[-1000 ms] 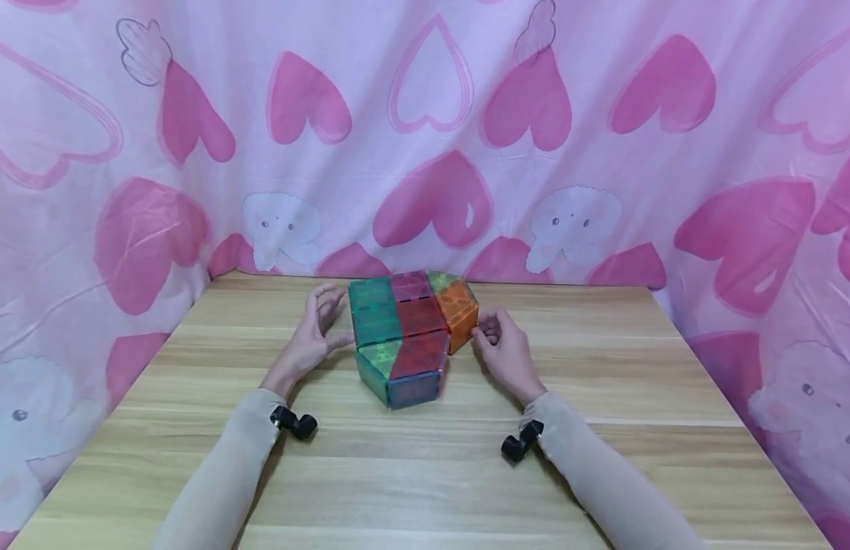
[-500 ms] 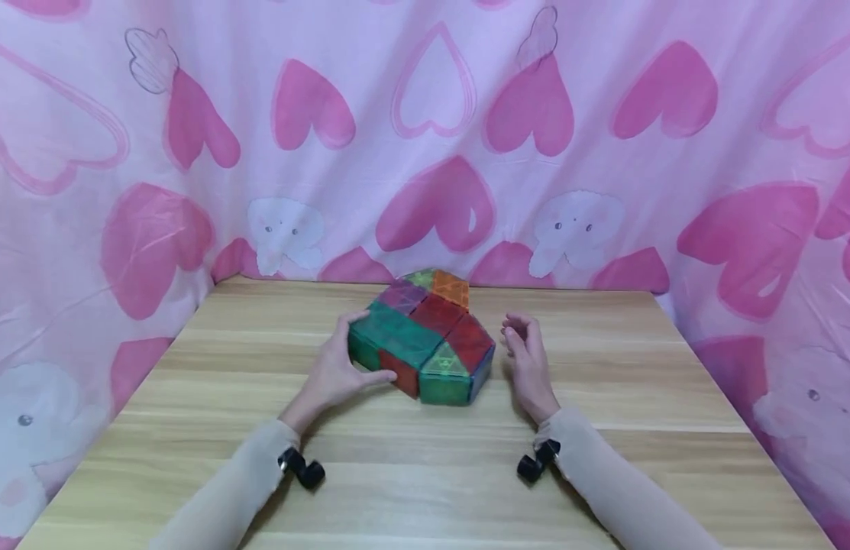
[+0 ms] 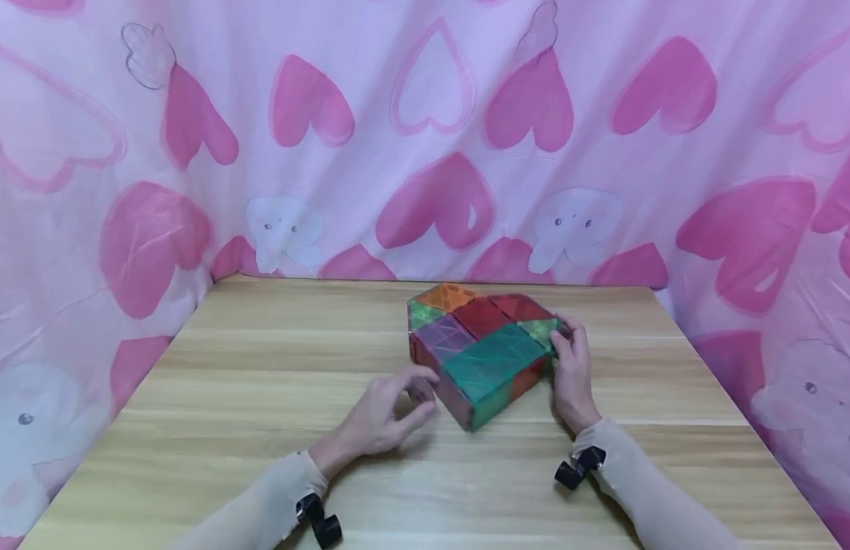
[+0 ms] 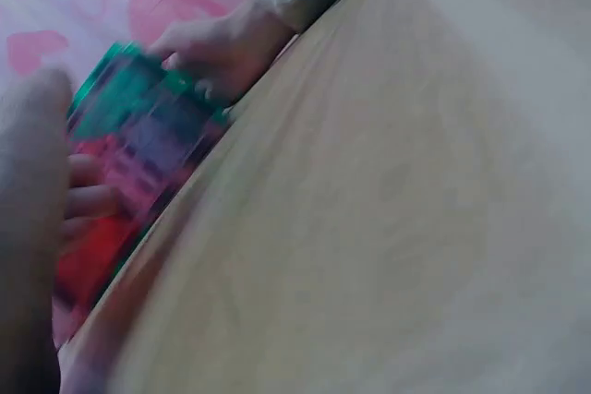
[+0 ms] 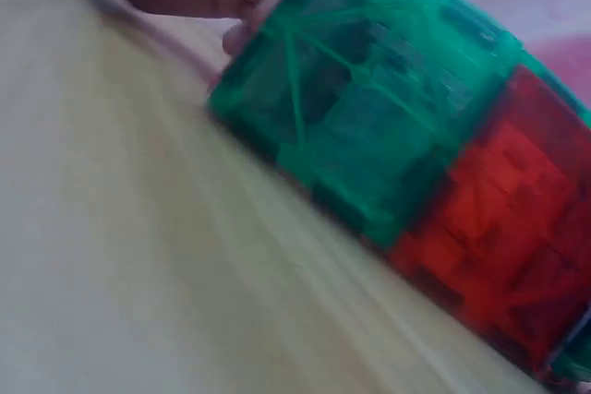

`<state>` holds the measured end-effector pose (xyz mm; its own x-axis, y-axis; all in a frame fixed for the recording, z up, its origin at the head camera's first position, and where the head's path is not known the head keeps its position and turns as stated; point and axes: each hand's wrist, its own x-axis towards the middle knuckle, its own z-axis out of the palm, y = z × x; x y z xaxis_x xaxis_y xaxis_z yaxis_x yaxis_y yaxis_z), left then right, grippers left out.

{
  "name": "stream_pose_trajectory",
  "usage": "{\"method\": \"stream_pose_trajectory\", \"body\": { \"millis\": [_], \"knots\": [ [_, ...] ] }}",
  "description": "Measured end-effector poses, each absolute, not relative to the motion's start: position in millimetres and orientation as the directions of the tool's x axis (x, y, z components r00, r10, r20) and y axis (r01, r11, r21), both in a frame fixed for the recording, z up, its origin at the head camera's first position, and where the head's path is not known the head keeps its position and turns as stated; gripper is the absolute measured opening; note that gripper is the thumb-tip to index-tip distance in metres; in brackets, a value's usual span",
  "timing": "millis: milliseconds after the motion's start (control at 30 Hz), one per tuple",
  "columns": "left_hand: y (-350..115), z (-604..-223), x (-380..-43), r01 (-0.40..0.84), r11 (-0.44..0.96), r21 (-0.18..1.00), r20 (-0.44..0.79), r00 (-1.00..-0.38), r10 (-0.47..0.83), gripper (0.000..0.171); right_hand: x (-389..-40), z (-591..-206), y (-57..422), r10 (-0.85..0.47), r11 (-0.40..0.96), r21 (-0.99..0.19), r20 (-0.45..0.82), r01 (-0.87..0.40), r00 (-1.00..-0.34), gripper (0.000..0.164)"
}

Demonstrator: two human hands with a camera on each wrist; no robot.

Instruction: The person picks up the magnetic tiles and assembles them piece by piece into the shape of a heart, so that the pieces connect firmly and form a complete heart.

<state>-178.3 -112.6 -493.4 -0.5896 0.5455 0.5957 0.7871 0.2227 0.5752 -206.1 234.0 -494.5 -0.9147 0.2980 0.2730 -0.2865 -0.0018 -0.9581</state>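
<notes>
A flat block built of translucent magnetic tiles (image 3: 476,336) sits on the wooden table right of centre. Green, red, orange and purple panels make up its top; green and red side panels (image 5: 365,89) fill much of the right wrist view. My right hand (image 3: 574,378) grips its right corner, thumb on the near side and fingers around the far side. Beside the block's left wall is my left hand (image 3: 379,416), its fingers loosely bent; no hold shows, and whether the fingertips touch the wall is unclear. The left wrist view is blurred.
The wooden table (image 3: 273,359) extends around the block. A pink curtain (image 3: 425,99) printed with hearts and white animals hangs behind and at both sides. Small black wrist cameras (image 3: 319,521) are strapped over the sleeves.
The tile block has turned on the table and shifted right. My left hand gripped its left side half a second ago and has come off. My right hand has taken hold of the right corner.
</notes>
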Motion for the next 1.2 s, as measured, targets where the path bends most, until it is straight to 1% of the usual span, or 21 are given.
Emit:
{"method": "stream_pose_trajectory", "body": {
  "millis": [33, 100, 200, 267, 333, 400, 467, 567, 633, 700, 800, 967, 1200],
  "knots": [
    [-112, -493, -182, 0.779, 0.244, 0.577, 0.612, -0.61, 0.503, 0.036, -209, -494, 237, 0.294, -0.012, -0.96, 0.265, -0.28, -0.918, 0.047],
    [-115, -493, -191, 0.725, 0.285, 0.626, 0.615, -0.685, 0.391, 0.04, -214, -495, 241, 0.262, -0.025, -0.962, 0.256, -0.272, -0.93, 0.051],
    [-125, -496, -205, 0.579, 0.28, 0.765, 0.524, -0.814, 0.251, 0.056, -217, -497, 247, 0.165, -0.008, -0.963, 0.263, -0.268, -0.951, 0.054],
    [-134, -499, -214, 0.483, 0.243, 0.841, 0.437, -0.872, 0.219, 0.07, -219, -501, 249, 0.09, 0.031, -0.964, 0.266, -0.264, -0.96, 0.056],
    [-143, -502, -222, 0.418, 0.214, 0.883, 0.37, -0.9, 0.23, 0.082, -219, -504, 251, 0.017, 0.097, -0.959, 0.269, -0.266, -0.963, 0.057],
    [-153, -503, -228, 0.386, 0.183, 0.904, 0.331, -0.904, 0.269, 0.091, -218, -507, 252, -0.049, 0.162, -0.944, 0.284, -0.288, -0.958, 0.058],
    [-163, -505, -233, 0.377, 0.171, 0.91, 0.313, -0.897, 0.312, 0.098, -217, -510, 252, -0.105, 0.194, -0.929, 0.299, -0.314, -0.949, 0.059],
    [-175, -506, -236, 0.379, 0.175, 0.908, 0.303, -0.887, 0.348, 0.103, -213, -513, 251, -0.176, 0.186, -0.915, 0.327, -0.357, -0.929, 0.064],
    [-179, -505, -236, 0.378, 0.199, 0.904, 0.294, -0.889, 0.351, 0.101, -211, -514, 251, -0.202, 0.159, -0.913, 0.343, -0.376, -0.917, 0.069],
    [-179, -505, -237, 0.375, 0.216, 0.901, 0.288, -0.892, 0.348, 0.098, -210, -514, 252, -0.212, 0.137, -0.909, 0.361, -0.393, -0.908, 0.073],
    [-174, -504, -238, 0.361, 0.214, 0.908, 0.277, -0.899, 0.34, 0.095, -209, -516, 257, -0.208, 0.128, -0.907, 0.372, -0.402, -0.905, 0.074],
    [-169, -506, -238, 0.342, 0.193, 0.92, 0.269, -0.907, 0.324, 0.095, -204, -521, 265, -0.206, 0.129, -0.902, 0.383, -0.413, -0.901, 0.073],
    [-167, -505, -236, 0.339, 0.204, 0.918, 0.265, -0.91, 0.319, 0.096, -202, -521, 267, -0.201, 0.137, -0.889, 0.408, -0.438, -0.891, 0.073]
  ]
}}
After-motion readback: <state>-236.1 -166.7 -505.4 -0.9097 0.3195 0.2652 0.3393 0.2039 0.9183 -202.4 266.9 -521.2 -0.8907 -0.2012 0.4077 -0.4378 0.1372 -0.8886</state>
